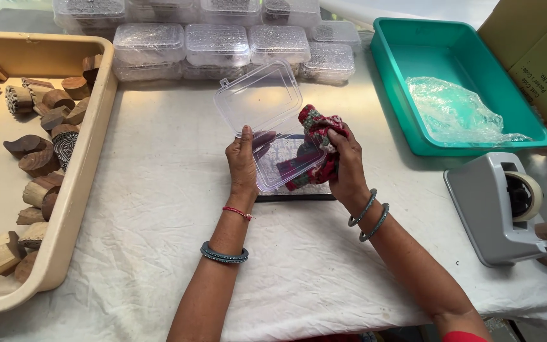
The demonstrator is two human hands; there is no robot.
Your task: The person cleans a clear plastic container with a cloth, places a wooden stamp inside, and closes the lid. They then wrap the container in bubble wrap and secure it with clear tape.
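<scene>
My left hand (242, 161) grips the left edge of a clear plastic hinged box (280, 149), held tilted above the table, its lid (258, 98) swung open and pointing away from me. My right hand (348, 166) is closed on a bunched red, green and white patterned cloth (318, 136), pressed into the box's open bottom half. Under the box lies a flat dark-edged pad with a pale patterned top (295, 190), mostly hidden.
A beige tray (80, 183) of several carved wooden blocks sits at left. Stacked clear boxes (216, 44) line the back. A teal bin (451, 44) with crumpled plastic, a cardboard box (539, 50) and a grey tape dispenser (498, 209) are at right. White cloth (159, 209) covers the table.
</scene>
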